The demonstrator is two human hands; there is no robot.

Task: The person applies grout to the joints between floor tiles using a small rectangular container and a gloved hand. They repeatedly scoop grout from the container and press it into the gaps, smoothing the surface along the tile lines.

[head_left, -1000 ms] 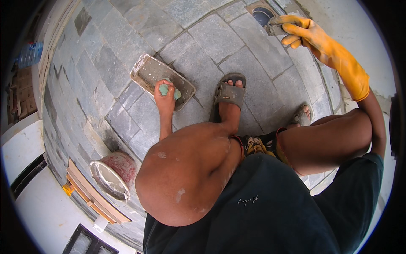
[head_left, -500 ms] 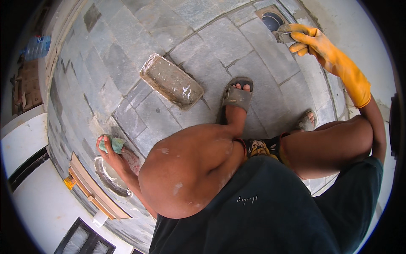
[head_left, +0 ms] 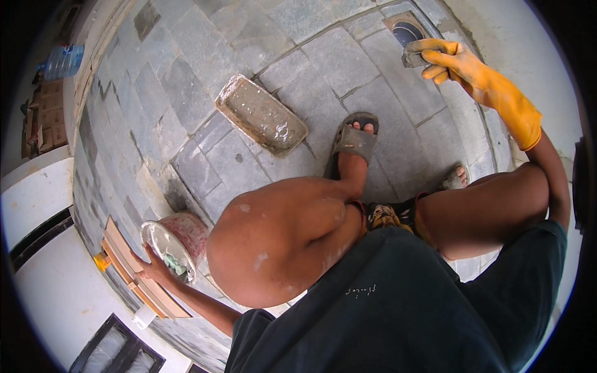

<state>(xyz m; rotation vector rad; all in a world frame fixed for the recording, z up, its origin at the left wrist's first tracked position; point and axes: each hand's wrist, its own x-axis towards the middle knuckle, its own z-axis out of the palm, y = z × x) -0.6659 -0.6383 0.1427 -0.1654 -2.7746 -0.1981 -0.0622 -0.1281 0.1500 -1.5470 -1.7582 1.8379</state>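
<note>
The green sponge (head_left: 176,264) sits in the lower left of the frame, inside the mouth of the pink bucket (head_left: 177,239), with the left hand (head_left: 152,266) curled on it at the bucket's rim; the fingers look closed on the sponge, though the grip is partly hidden by the rim. Judging by this, the step is wetting or rinsing the sponge, and it goes best if the hand dips it fully, squeezes out the surplus over the bucket, and keeps the bucket from tipping against the wooden strips (head_left: 140,280) just beside it.

In the upper right, the right hand (head_left: 451,62), in an orange glove, is clamped on a small grey block (head_left: 415,57) held above the stone floor (head_left: 311,50), near the round drain (head_left: 407,31). The mortar-smeared tray (head_left: 261,115) lies in the upper middle, apart from both hands, near the sandalled foot (head_left: 351,143).

Compared with a second ago, the left hand has left the tray, where it held the sponge, and swung down to the bucket; half a second ago it was above the bucket. The gloved hand has barely shifted.
</note>
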